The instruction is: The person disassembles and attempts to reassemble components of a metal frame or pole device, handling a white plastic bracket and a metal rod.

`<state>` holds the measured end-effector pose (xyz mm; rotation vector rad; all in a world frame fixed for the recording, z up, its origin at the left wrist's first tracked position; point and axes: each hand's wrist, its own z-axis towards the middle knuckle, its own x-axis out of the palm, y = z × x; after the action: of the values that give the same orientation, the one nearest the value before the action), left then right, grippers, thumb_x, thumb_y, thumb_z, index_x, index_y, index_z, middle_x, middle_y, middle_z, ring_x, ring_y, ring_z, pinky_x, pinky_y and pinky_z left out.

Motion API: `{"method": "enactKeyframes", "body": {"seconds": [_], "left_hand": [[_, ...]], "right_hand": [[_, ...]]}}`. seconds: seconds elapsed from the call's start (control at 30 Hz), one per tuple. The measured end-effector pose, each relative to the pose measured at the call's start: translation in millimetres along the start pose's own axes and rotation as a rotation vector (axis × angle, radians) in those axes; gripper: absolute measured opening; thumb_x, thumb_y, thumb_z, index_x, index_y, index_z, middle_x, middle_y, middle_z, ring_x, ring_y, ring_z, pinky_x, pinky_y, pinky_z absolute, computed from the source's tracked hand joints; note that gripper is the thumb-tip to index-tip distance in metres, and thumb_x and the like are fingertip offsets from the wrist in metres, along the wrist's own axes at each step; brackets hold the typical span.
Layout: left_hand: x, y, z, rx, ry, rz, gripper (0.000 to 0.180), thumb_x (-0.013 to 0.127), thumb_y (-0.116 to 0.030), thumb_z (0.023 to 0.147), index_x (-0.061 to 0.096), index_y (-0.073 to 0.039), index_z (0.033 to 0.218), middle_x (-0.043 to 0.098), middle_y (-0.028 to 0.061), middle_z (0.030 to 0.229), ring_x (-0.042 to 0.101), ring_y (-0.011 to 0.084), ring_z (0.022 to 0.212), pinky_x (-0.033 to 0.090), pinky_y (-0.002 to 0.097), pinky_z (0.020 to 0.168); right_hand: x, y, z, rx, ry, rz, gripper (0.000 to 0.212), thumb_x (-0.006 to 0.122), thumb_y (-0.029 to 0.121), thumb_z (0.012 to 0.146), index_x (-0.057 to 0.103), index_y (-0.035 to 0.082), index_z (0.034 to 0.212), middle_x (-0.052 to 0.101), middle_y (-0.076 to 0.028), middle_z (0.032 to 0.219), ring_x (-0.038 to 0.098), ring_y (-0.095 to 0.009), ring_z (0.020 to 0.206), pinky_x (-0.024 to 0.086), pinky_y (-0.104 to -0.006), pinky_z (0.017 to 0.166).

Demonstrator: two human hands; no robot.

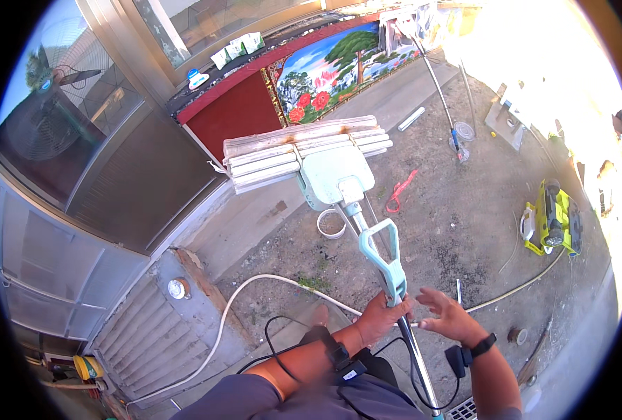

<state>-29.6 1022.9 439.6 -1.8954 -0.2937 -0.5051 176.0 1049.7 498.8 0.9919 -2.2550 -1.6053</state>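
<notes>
A sponge mop (334, 175) with a pale teal head is raised in front of me, its long white ridged sponge (304, 150) stained brown along the top. Its teal lever handle (393, 276) and metal pole (416, 357) run down toward my body. My left hand (382, 320) is wrapped around the pole just below the lever. Close to its right, my right hand (453, 320) is held up with fingers apart and nothing in it. A black band with a cabled dark box sits on each wrist.
A pale hose (255, 278) curves across the ground toward a yellow-green machine (555, 218) on the right. Beyond the mop are a round white container (331, 223), a red strap (397, 192) and a painted wall panel (328, 77). Ridged steps (143, 336) and a glass door (52, 105) lie left.
</notes>
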Motion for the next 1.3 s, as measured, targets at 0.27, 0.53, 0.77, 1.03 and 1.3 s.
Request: {"method": "enactKeyframes", "body": {"seconds": [0.27, 0.53, 0.77, 1.03, 1.3], "left_hand": [[6, 4, -12, -0.030, 0.286, 0.172, 0.031, 0.073, -0.022, 0.087, 0.056, -0.005, 0.107, 0.063, 0.0016, 0.090, 0.063, 0.0132, 0.082, 0.051, 0.0294, 0.071], [-126, -78, -18, -0.254, 0.105, 0.764, 0.042, 0.070, -0.031, 0.087, 0.060, 0.001, 0.112, 0.069, 0.0098, 0.096, 0.065, 0.0157, 0.086, 0.052, 0.0313, 0.076], [-147, -232, -22, 0.029, -0.042, 0.621, 0.054, 0.062, -0.035, 0.094, 0.047, 0.002, 0.131, 0.061, 0.0151, 0.119, 0.059, 0.0226, 0.111, 0.047, 0.0339, 0.095], [-83, -254, -22, -0.109, 0.391, 0.968, 0.082, 0.074, -0.051, 0.080, 0.046, 0.003, 0.136, 0.060, 0.0206, 0.124, 0.057, 0.0280, 0.117, 0.045, 0.0369, 0.099], [-74, -255, -33, -0.091, 0.414, 1.077, 0.061, 0.070, -0.031, 0.082, 0.055, 0.005, 0.128, 0.065, 0.0166, 0.112, 0.062, 0.0220, 0.101, 0.049, 0.0343, 0.090]], "right_hand": [[33, 63, 50, 0.224, -0.026, 0.539, 0.050, 0.073, 0.014, 0.082, 0.049, -0.003, 0.123, 0.064, -0.010, 0.097, 0.067, -0.020, 0.087, 0.053, -0.0291, 0.072], [21, 2, -29, 0.272, -0.186, 0.370, 0.044, 0.071, 0.010, 0.074, 0.054, -0.002, 0.113, 0.067, -0.012, 0.100, 0.065, -0.020, 0.098, 0.050, -0.0337, 0.083], [48, -26, -105, 0.345, -0.261, 0.374, 0.042, 0.072, 0.006, 0.073, 0.059, 0.000, 0.113, 0.069, -0.010, 0.101, 0.065, -0.016, 0.089, 0.052, -0.0279, 0.074], [52, -14, -132, 0.267, -0.260, 0.145, 0.036, 0.074, 0.004, 0.067, 0.063, 0.002, 0.102, 0.064, 0.000, 0.089, 0.058, -0.009, 0.080, 0.049, -0.0268, 0.072], [37, -13, -127, 0.180, -0.254, -0.096, 0.029, 0.076, 0.005, 0.064, 0.064, 0.004, 0.090, 0.062, 0.000, 0.077, 0.057, -0.010, 0.070, 0.048, -0.0285, 0.066]]}}
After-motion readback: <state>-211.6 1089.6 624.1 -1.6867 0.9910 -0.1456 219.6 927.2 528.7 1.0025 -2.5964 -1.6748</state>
